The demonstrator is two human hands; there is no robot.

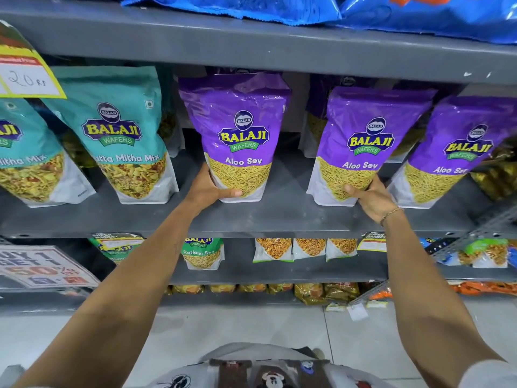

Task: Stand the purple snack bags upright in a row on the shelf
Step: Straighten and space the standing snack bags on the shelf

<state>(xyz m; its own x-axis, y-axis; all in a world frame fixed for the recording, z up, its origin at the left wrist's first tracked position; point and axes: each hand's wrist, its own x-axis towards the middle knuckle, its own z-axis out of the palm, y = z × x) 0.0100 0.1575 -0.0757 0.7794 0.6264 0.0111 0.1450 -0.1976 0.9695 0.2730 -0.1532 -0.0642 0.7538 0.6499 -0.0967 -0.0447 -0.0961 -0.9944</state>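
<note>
Three purple Aloo Sev bags stand upright in a row on the grey shelf [279, 217]. My left hand [208, 189] grips the lower left corner of the left purple bag [237, 130], thumb across its front. The lower right corner of the middle purple bag [369, 141] sits in my right hand [372, 198]. Untouched, the right purple bag [453, 152] leans a little to the right. More purple bags stand behind them, mostly hidden.
Two teal Khatta Mitha Mix bags [123, 130] stand to the left on the same shelf. A yellow price tag [25, 74] hangs at upper left. Blue bags [419, 12] lie on the shelf above; green and other snack bags [202, 252] fill the shelves below.
</note>
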